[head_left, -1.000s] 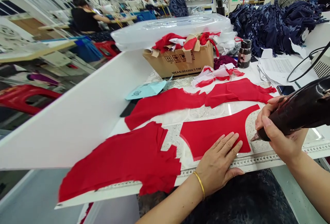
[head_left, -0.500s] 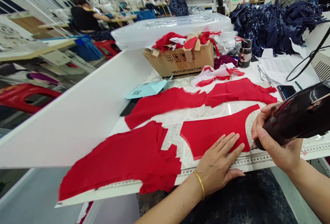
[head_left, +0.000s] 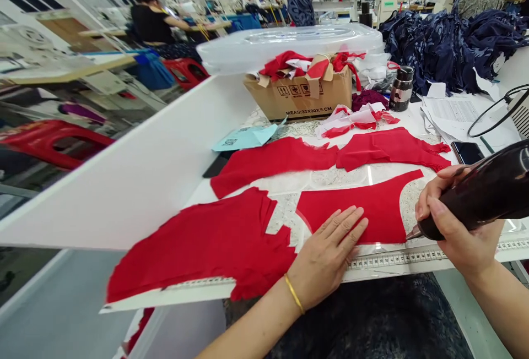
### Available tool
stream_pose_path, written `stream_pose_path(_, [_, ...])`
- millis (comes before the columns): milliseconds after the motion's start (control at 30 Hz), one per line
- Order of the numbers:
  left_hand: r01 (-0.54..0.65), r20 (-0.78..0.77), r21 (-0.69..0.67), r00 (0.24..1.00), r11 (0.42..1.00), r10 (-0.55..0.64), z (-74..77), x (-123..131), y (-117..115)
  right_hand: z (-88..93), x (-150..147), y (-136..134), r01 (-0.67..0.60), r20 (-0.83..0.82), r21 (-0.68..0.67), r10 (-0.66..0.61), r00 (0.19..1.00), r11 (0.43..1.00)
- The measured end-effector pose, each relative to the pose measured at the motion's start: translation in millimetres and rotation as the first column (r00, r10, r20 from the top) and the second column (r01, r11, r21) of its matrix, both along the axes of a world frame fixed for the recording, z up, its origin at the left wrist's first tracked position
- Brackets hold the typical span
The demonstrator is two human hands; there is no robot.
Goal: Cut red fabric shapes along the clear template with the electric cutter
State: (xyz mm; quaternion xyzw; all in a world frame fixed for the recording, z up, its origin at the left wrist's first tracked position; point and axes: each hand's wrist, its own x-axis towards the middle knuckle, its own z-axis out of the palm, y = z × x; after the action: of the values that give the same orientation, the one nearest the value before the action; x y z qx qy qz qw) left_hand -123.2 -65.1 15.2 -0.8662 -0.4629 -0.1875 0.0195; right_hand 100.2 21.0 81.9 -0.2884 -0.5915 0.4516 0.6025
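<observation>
My left hand (head_left: 330,254) lies flat, fingers stretched out, on the near edge of a curved red fabric piece (head_left: 380,205). A dark, glossy, thick-bodied handheld tool (head_left: 483,194) with a narrow pointed metal tip is gripped in my right hand (head_left: 467,238). Its tip meets or nearly meets the near right corner of that fabric piece. Left of my left hand lies a stack of red cut pieces (head_left: 198,243) with jagged right edges. Along the table's near edge runs a measuring tape (head_left: 392,259), partly covered by the stack and my hand.
Two more red pieces (head_left: 276,161) lie behind. Farther back are a cardboard box (head_left: 301,94) of scraps, a light blue paper (head_left: 246,137), a dark bottle (head_left: 400,89), a phone (head_left: 467,152) and a navy fabric heap (head_left: 450,50). A white panel (head_left: 124,177) borders the left side.
My left hand has slid left along the red piece. The tool still points at its near right corner, held by my right hand. The whole view has shifted slightly.
</observation>
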Motion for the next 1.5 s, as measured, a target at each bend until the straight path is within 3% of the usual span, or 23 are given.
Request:
stream_pose_path(100, [-0.067, -0.014, 0.021, 0.998, 0.998, 0.067, -0.5, -24.5, -8.7, 4.1, -10.6, -4.9, -0.044, -0.084, -0.007, 0.043, 0.996, 0.999])
stream_pose_path(267, [-0.117, -0.004, 0.022, 0.993, 0.993, 0.117, -6.9, -47.1, -16.3, -4.9, -39.3, -14.9, -0.126, -0.036, -0.017, 0.125, 0.992, 0.992])
stream_pose_path(533, [-0.141, 0.084, -0.033, 0.986, 0.989, 0.144, -16.2, -47.5, -13.0, -18.1, -91.5, -23.8, -0.165, -0.01, 0.059, 0.166, 0.986, 0.984])
stream_pose_path(833, [-0.18, 0.167, -0.098, 0.967, 0.979, 0.195, -17.3, -45.1, -10.9, -17.4, -122.8, -29.9, -0.198, -0.054, 0.096, 0.204, 0.978, 0.976])
stream_pose_path(1100, [-0.187, 0.175, -0.134, 0.962, 0.973, 0.209, -17.9, -44.0, -10.0, -15.6, -133.0, -32.5, -0.2, -0.106, 0.061, 0.206, 0.973, 0.978])
stream_pose_path(1300, [-0.192, 0.17, -0.147, 0.961, 0.97, 0.216, -17.6, -43.1, -10.5, -16.9, -138.0, -31.8, -0.129, -0.098, 0.11, 0.139, 0.985, 0.986])
stream_pose_path(1500, [-0.198, 0.164, -0.055, 0.965, 0.979, 0.204, -18.9, -43.5, -11.5, -10.7, -117.7, -30.1, -0.2, -0.079, 0.077, 0.206, 0.975, 0.977])
